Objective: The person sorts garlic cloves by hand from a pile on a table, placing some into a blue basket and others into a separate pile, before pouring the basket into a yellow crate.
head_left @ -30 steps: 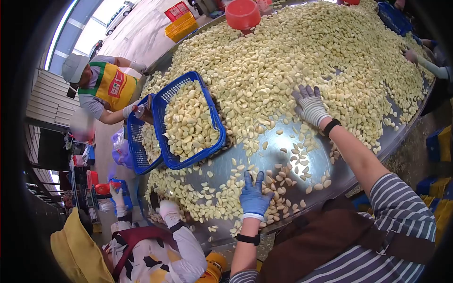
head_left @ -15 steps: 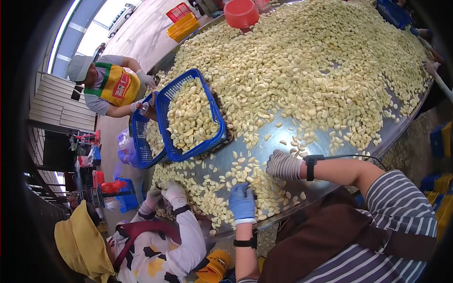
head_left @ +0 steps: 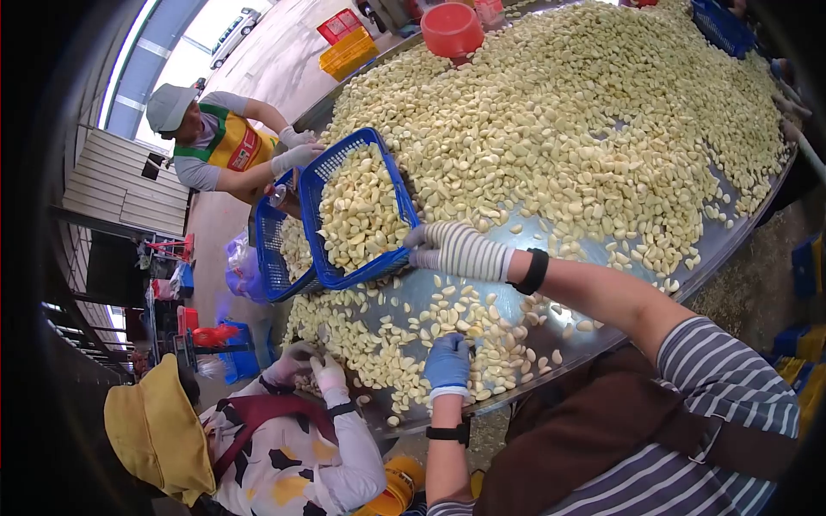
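Note:
Peeled garlic cloves (head_left: 551, 155) cover most of a metal table (head_left: 495, 288). My left hand (head_left: 447, 363), in a blue glove, rests among loose cloves near the table's edge, its fingers curled in. What lies inside them is hidden. My right hand (head_left: 460, 249), in a striped glove, reaches to the right rim of a blue basket (head_left: 400, 185) holding garlic cloves. Its fingers are bent down at the rim, and I cannot see what they hold. Beneath and left of that basket is another blue basket (head_left: 271, 245), also with cloves.
A co-worker in a yellow hat (head_left: 146, 421) handles cloves to my left. Another in a grey cap (head_left: 172, 107) stands across, hands beside the baskets. A red basin (head_left: 452, 30) sits at the far edge. Yellow crates (head_left: 348, 53) stand beyond; a yellow bucket (head_left: 400, 482) stands below.
My right hand has moved from over the loose cloves to the blue basket's rim. My left hand stays low among cloves, fingers more curled. The capped co-worker's hands have come closer together.

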